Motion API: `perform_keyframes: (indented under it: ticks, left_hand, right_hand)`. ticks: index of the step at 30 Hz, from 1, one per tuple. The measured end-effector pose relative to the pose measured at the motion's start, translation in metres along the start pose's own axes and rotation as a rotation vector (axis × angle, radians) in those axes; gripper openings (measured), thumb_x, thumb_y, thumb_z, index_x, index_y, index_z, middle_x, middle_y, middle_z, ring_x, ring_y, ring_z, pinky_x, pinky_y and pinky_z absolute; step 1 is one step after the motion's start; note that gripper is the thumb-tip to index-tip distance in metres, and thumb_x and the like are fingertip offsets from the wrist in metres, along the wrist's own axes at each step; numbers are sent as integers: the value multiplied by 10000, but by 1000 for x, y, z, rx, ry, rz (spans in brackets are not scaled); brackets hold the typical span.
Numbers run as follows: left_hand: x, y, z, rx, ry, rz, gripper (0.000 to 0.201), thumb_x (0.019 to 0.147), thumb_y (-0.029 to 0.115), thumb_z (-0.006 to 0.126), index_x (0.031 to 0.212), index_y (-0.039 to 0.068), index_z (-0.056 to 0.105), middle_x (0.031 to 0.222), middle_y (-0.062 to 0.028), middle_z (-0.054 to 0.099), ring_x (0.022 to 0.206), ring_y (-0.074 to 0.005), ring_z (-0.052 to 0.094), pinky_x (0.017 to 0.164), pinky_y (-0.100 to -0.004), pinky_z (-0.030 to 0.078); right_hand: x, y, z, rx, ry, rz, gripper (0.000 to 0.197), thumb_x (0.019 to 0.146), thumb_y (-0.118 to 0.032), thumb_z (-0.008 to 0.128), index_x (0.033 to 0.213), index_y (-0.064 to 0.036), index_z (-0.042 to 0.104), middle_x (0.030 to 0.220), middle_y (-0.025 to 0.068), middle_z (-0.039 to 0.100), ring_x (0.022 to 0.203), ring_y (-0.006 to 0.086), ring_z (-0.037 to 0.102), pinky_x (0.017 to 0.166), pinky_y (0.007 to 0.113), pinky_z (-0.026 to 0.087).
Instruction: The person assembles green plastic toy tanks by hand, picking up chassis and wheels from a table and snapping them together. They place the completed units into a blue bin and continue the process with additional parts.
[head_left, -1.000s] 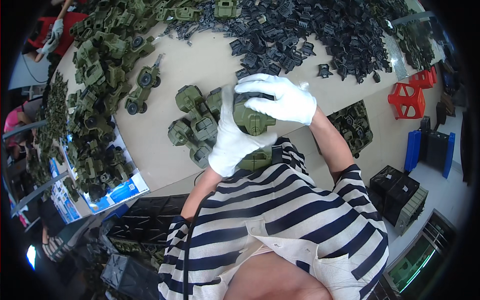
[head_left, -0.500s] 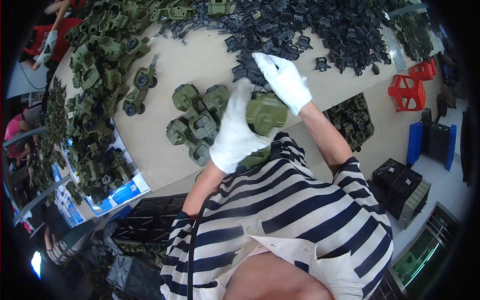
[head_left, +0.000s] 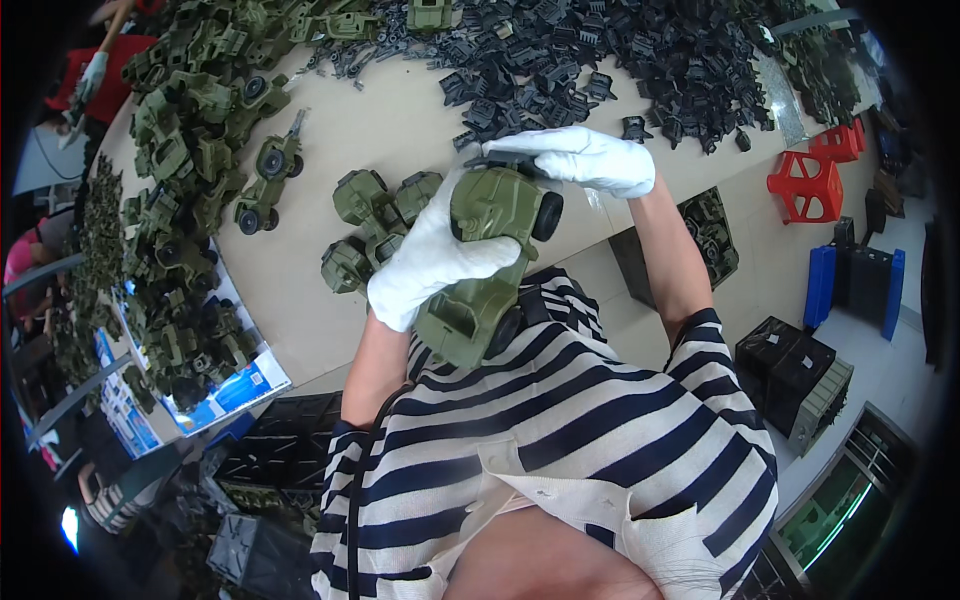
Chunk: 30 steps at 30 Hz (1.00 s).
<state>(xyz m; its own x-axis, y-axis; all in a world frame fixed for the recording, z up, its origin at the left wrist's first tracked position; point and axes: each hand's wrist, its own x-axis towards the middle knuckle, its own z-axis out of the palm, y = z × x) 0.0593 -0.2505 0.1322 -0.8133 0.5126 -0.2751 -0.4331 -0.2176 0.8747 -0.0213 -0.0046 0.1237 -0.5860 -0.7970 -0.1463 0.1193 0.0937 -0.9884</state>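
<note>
My left hand (head_left: 430,250), in a white glove, is closed round an olive-green toy vehicle (head_left: 470,310) with black wheels. It is held in front of my striped shirt, tilted, with two wheels showing on its right side. At the vehicle's far end my right hand (head_left: 600,162), also gloved in white, has its fingers together on a small black plastic part (head_left: 512,160). That part lies against the end of the vehicle; whether it is attached cannot be told. Several more green vehicle bodies (head_left: 362,197) stand on the table just left of my left hand.
Black plastic parts (head_left: 690,70) form a big heap at the table's far side. Green toy vehicles (head_left: 190,150) are piled along the left, one (head_left: 268,175) apart from them. Right of the table are a crate of dark parts (head_left: 710,235) and red stools (head_left: 808,187).
The toy vehicle has turned and tilted in my left hand, so its wheels show. My right hand has come back from the black heap's near edge to the vehicle's far end.
</note>
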Motion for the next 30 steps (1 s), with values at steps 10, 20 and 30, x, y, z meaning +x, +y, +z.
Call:
perform_keyframes:
  ticks: [10, 20, 30]
  left_hand:
    - [-13, 5, 9, 2, 66, -42, 893, 711, 121, 873, 1461, 17, 400, 1275, -72, 598, 1163, -155, 557, 1030, -308, 426]
    - [-11, -7, 4, -22, 108, 17, 924, 729, 111, 861, 1499, 23, 357, 1316, -90, 584, 1189, -152, 549, 1038, -305, 425]
    - [-15, 4, 4, -75, 78, -91, 984, 746, 96, 846, 1535, -13, 269, 1308, -101, 593, 1171, -143, 564, 1025, -293, 436]
  right_hand:
    - [-3, 27, 23, 244, 163, -57, 615, 950, -468, 626, 1380, -33, 569, 1331, 83, 605, 1013, 133, 522, 863, 271, 447]
    - [-7, 11, 21, 10, 154, -70, 642, 958, -483, 599, 1368, 9, 564, 1387, 136, 572, 1247, 228, 517, 1048, 346, 397]
    - [-10, 20, 24, 50, 170, -92, 586, 956, -431, 629, 1356, -6, 584, 1290, 122, 614, 1206, 229, 523, 1039, 346, 394]
